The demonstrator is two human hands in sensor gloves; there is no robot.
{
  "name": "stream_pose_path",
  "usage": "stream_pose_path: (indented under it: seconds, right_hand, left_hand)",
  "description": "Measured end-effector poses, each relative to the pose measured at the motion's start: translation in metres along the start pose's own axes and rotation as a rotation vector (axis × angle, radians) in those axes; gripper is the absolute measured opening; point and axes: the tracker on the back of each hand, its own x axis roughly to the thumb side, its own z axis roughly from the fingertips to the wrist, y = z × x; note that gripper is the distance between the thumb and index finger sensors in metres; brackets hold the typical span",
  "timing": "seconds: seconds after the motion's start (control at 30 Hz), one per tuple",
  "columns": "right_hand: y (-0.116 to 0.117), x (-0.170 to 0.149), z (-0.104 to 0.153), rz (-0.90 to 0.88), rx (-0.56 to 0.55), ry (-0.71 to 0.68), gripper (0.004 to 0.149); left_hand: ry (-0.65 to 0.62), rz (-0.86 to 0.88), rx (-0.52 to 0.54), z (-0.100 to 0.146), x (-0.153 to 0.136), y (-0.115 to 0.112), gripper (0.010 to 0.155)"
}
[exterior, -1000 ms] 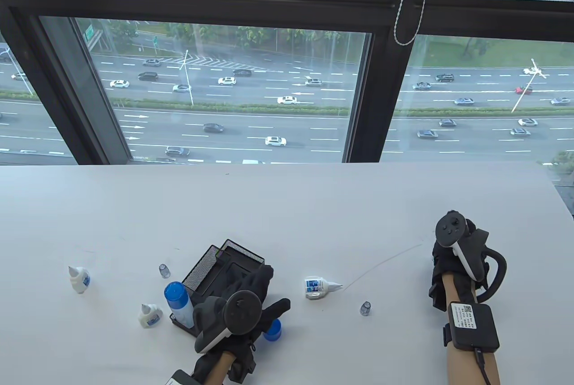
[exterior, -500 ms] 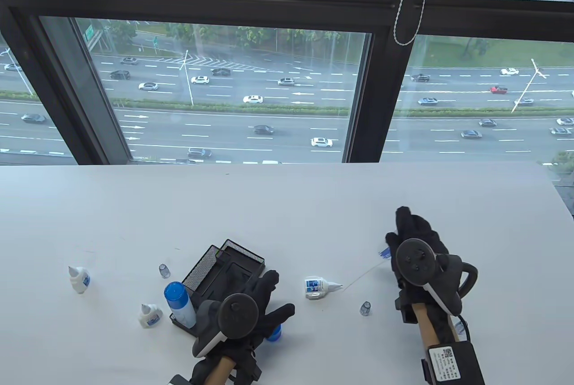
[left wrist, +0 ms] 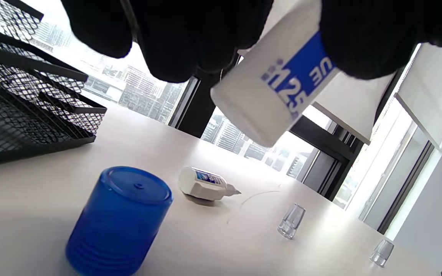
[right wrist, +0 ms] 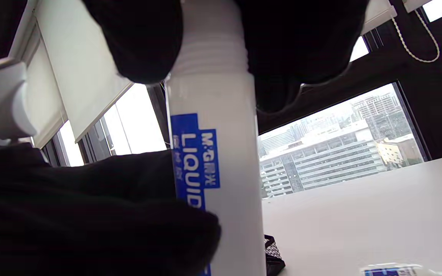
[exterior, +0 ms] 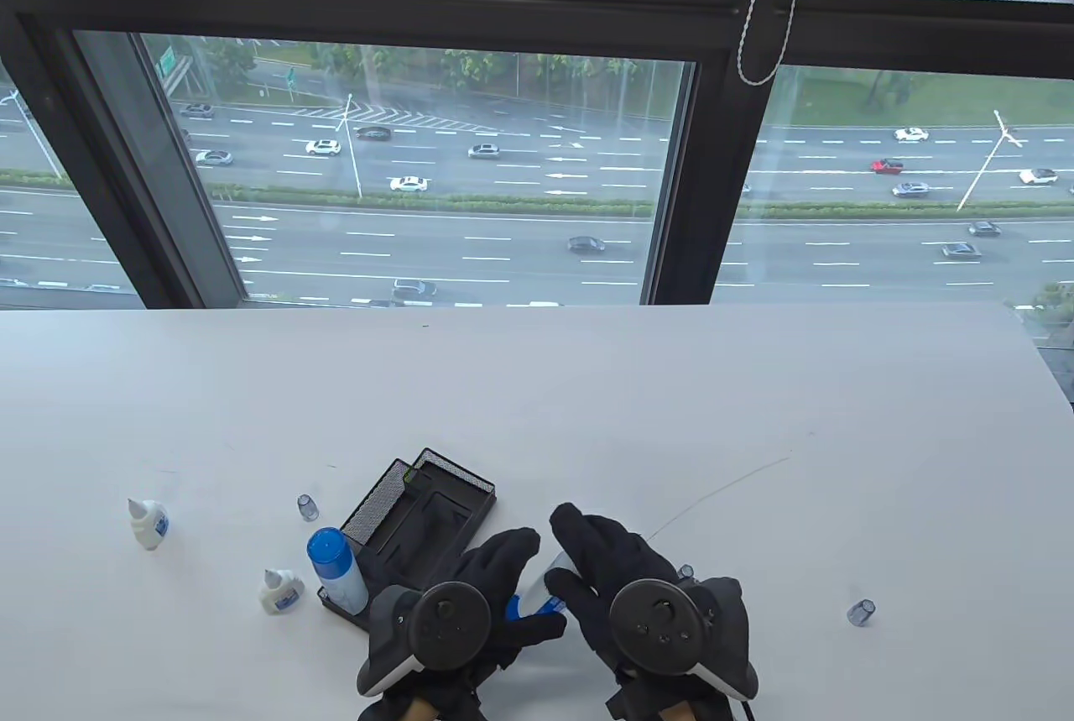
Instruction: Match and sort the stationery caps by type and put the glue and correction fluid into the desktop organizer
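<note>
An uncapped white liquid glue bottle (right wrist: 213, 153) with a blue label is held between both hands just right of the black mesh organizer (exterior: 436, 494). My right hand (exterior: 587, 561) grips its threaded neck. My left hand (exterior: 508, 578) curls round its body (left wrist: 278, 88). Below them its blue cap (left wrist: 117, 222) stands on the table. A capped glue bottle (exterior: 336, 570) stands at the organizer's left end. One correction fluid bottle (left wrist: 205, 184) lies uncapped on its side, hidden under my right hand in the table view.
Two small white bottles (exterior: 149, 521) (exterior: 279, 591) stand uncapped left of the organizer. Clear caps sit behind the organizer (exterior: 308, 507), beside my right hand (left wrist: 291, 220) and further right (exterior: 861, 612). The window runs along the table's far edge.
My right hand swung in from the far right with the glue bottle and met the left hand, which shifted slightly right and took hold of it. A clear cap now shows at the right.
</note>
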Motion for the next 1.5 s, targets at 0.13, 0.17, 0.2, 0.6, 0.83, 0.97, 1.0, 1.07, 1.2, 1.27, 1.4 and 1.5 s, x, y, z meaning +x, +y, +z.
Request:
stream_pose_path:
  seconds: [0.13, 0.17, 0.2, 0.6, 0.83, 0.97, 1.0, 1.07, 1.2, 1.27, 1.4, 1.5]
  right_hand:
    - [0.000, -0.003, 0.004, -0.050, -0.031, -0.006, 0.061]
    - [0.000, -0.007, 0.006, -0.052, -0.037, -0.005, 0.062]
    - [0.000, -0.011, 0.008, -0.081, -0.050, 0.003, 0.065]
    - [0.040, -0.050, 0.019, -0.204, 0.126, 0.138, 0.090]
    - [0.049, -0.043, 0.024, -0.336, 0.066, 0.186, 0.074]
    - [0.048, -0.042, 0.027, -0.353, 0.023, 0.214, 0.070]
    - [0.048, -0.042, 0.026, -0.318, 0.023, 0.216, 0.069]
    - [0.048, -0.046, 0.027, -0.262, 0.014, 0.213, 0.069]
    - [0.041, -0.053, 0.029, -0.323, -0.005, 0.243, 0.067]
    - [0.038, -0.056, 0.029, -0.327, -0.009, 0.244, 0.068]
    - [0.039, -0.061, 0.029, -0.362, 0.001, 0.242, 0.069]
    - [0.040, -0.063, 0.029, -0.392, 0.018, 0.241, 0.073]
  left_hand:
    - [-0.045, -0.020, 0.018, 0.000, 0.005, -0.004, 0.073]
    - [-0.045, -0.021, 0.021, 0.000, 0.006, -0.004, 0.072]
    - [-0.046, -0.019, 0.031, -0.001, 0.006, -0.004, 0.072]
    - [0.002, 0.121, 0.146, -0.002, 0.008, -0.003, 0.072]
    - [-0.045, 0.073, 0.143, 0.000, 0.021, -0.015, 0.074]
    - [-0.055, -0.001, 0.094, 0.001, 0.023, -0.016, 0.075]
    - [-0.049, -0.043, 0.059, 0.001, 0.021, -0.014, 0.074]
    - [-0.032, -0.130, 0.077, 0.004, 0.013, -0.011, 0.076]
    - [0.035, -0.229, 0.024, 0.006, 0.000, -0.008, 0.078]
    - [0.060, -0.284, -0.055, 0.004, -0.001, -0.016, 0.079]
    - [0.059, -0.445, -0.149, -0.001, 0.002, -0.034, 0.079]
    - [0.079, -0.482, -0.187, -0.004, -0.001, -0.041, 0.078]
